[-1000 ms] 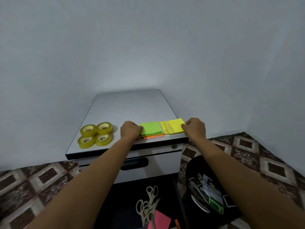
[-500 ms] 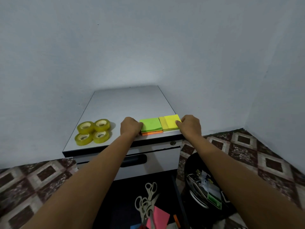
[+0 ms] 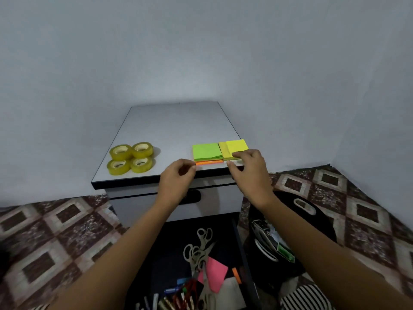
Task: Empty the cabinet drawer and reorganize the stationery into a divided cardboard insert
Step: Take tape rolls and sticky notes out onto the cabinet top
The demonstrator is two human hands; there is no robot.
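Note:
Two stacks of sticky notes lie side by side at the front edge of the grey cabinet top (image 3: 174, 126): a green stack on orange notes (image 3: 206, 152) and a yellow stack (image 3: 235, 147). My left hand (image 3: 177, 179) hovers at the cabinet's front edge, its fingers loosely curled, the tips by the orange corner. My right hand (image 3: 249, 167) has its fingers over the front of the yellow stack and its thumb under that edge. Below, the open drawer (image 3: 169, 253) holds scissors (image 3: 201, 247), a pink note pad (image 3: 215, 272) and pens.
Several rolls of yellow tape (image 3: 131, 157) sit at the left of the cabinet top. A black bag (image 3: 312, 222) with papers and cards in it stands on the tiled floor to the right of the drawer. Walls close in behind and to the right.
Both hands have drawn back from the outer sides of the stacks toward the front edge. The right hand now holds the yellow stack's front; the left has come off the green stack.

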